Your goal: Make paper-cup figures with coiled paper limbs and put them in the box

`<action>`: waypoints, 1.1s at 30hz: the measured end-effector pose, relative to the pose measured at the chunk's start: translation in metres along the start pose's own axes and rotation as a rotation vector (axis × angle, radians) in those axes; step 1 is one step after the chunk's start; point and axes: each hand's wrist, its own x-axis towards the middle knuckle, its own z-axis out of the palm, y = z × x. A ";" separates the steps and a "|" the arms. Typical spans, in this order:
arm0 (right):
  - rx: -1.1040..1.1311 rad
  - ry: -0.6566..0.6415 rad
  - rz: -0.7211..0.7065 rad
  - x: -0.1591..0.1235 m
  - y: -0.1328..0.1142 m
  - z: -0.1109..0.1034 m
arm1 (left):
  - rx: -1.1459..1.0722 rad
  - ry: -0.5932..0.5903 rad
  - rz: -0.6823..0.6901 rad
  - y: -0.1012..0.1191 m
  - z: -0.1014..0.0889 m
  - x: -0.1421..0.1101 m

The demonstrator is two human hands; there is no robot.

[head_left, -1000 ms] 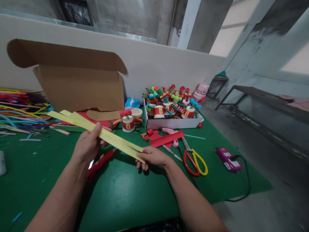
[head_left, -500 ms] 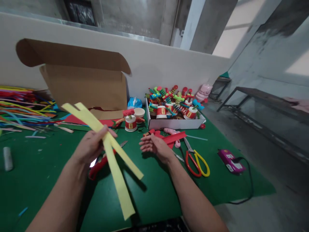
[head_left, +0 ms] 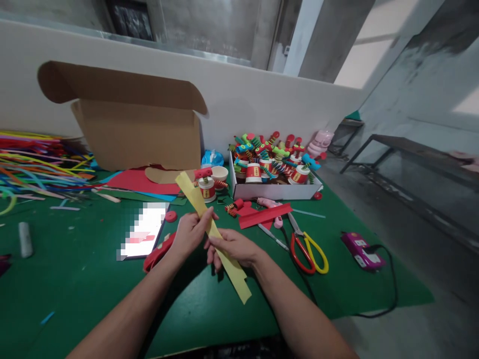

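Observation:
Two yellow paper strips (head_left: 232, 269) lie nearly one over the other, slanting from upper left to lower right above the table. My left hand (head_left: 190, 232) is closed on them near the middle, thumb on top. Just below it, my right hand (head_left: 235, 247) grips the same strips between thumb and fingers. Under my left wrist lies a red-handled tool (head_left: 159, 254), partly hidden. A paper cup figure (head_left: 206, 189) with a red head and springy paper arms stands behind the strips. Folded red paper (head_left: 265, 216) rests to the right of my hands.
Red-and-yellow-handled scissors (head_left: 305, 244) and a pink glue gun (head_left: 267, 203) lie right. Farther right is a purple power strip (head_left: 362, 251) with its cord. A white box (head_left: 277, 191) holds several cup figures. Left are a phone (head_left: 144, 232), a glue stick (head_left: 25, 240) and coloured strips (head_left: 41, 164).
My left hand moved right, and my right hand took hold of the strips too. The strips, crossed and spread before, now lie nearly aligned.

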 end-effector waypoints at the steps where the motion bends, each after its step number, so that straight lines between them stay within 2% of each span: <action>1: -0.006 0.009 -0.007 0.000 -0.001 0.000 | -0.061 -0.052 -0.032 0.001 0.000 0.000; 3: -0.022 0.036 -0.022 -0.001 -0.004 0.000 | -0.169 -0.144 -0.077 0.004 -0.001 0.000; 5: -0.048 0.051 -0.021 -0.001 -0.006 -0.001 | -0.251 -0.161 -0.094 0.005 -0.003 0.000; 10: -0.121 -0.010 0.054 -0.005 -0.009 -0.007 | -0.475 -0.055 -0.156 -0.001 -0.013 0.006; 15: -0.147 -0.036 0.131 -0.012 -0.012 -0.014 | -0.611 0.029 -0.184 -0.004 -0.033 0.013; 17: -0.166 -0.049 0.164 -0.016 -0.015 -0.017 | -0.638 0.085 -0.172 -0.004 -0.043 0.017; 21: -0.179 -0.012 0.139 -0.022 -0.025 -0.024 | -0.780 0.388 -0.095 -0.005 -0.067 0.026; 24: -0.076 0.174 -0.062 -0.021 -0.030 -0.029 | -0.793 0.423 -0.049 -0.008 -0.079 0.028; 28: 0.235 0.575 -0.426 -0.012 -0.031 -0.038 | -0.778 0.370 -0.076 -0.007 -0.076 0.025; 31: 0.421 0.825 -0.530 -0.007 -0.028 -0.051 | -0.781 0.381 -0.121 0.000 -0.068 0.022; 33: 0.503 0.931 -0.579 -0.006 -0.025 -0.062 | -0.773 0.381 -0.148 0.005 -0.064 0.020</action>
